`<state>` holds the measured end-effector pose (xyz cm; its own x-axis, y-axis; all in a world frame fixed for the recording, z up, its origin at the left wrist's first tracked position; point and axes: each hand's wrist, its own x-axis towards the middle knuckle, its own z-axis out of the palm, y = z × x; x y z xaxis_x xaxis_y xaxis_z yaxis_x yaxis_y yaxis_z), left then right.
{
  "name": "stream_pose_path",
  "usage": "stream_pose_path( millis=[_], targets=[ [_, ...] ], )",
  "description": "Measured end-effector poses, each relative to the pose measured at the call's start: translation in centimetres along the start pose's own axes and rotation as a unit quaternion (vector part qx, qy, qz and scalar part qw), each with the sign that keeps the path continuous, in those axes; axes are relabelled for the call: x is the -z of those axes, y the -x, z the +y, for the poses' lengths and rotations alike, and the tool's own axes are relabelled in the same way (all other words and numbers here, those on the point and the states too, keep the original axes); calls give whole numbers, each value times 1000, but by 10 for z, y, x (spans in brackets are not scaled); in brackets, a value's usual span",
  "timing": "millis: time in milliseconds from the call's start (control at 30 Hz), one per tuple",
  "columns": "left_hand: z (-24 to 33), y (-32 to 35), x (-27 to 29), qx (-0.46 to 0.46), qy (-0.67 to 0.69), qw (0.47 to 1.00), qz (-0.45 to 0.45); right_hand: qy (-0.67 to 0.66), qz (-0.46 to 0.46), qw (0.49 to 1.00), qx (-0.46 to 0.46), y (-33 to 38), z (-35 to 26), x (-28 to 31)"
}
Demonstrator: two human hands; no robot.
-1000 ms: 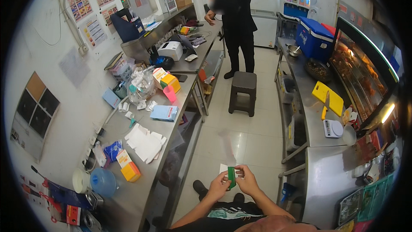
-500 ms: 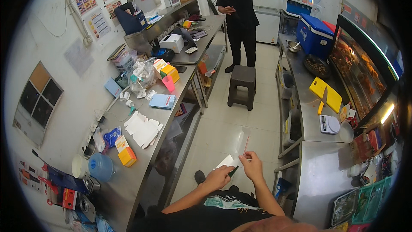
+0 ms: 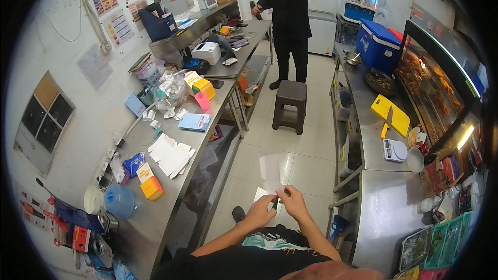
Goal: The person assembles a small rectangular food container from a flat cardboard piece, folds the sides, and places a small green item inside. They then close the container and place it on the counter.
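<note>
In front of my body both hands are close together above the floor. My left hand [image 3: 261, 211] is closed around a small dark green object [image 3: 275, 204], too small to name; a white piece of card [image 3: 260, 193] sticks out beside its fingers. My right hand [image 3: 292, 202] pinches the lower end of a thin, pale, see-through sheet [image 3: 271, 170], which rises away from me over the tiles. The fingertips of the two hands nearly meet at that lower end.
A steel table [image 3: 140, 228] on my left bears white flat cartons [image 3: 171, 155] and an orange-white box [image 3: 150, 182]. On the right counter lie a yellow cutting board [image 3: 397, 116] with a knife, and a scale [image 3: 395, 150]. Ahead are a stool [image 3: 290, 98] and a standing person [image 3: 291, 21].
My right hand has moved left toward my left hand. The pale sheet has swung left and now shows its broad face. The person ahead has shifted their arms.
</note>
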<state>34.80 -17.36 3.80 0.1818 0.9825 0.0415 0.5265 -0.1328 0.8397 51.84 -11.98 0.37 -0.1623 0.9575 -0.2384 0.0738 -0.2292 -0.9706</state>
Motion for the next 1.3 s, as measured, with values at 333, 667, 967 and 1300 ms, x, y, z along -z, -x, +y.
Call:
stream_pose_path(
  millis=[333, 667, 967, 1300],
  targets=[
    [5, 12, 10, -61, -95, 993, -13, 106, 144, 973, 145, 3, -14, -13],
    [-1, 19, 4, -10, -70, 997, 22, 101, 49, 993, 33, 6, -10, -7],
    [-19, -2, -4, -13, 154, 987, 39, 135, -36, 984, 110, 8, -27, 1],
    [17, -34, 13, 133, 442, 876, 142, 297, -7, 890, 345, 25, -56, -10]
  ],
)
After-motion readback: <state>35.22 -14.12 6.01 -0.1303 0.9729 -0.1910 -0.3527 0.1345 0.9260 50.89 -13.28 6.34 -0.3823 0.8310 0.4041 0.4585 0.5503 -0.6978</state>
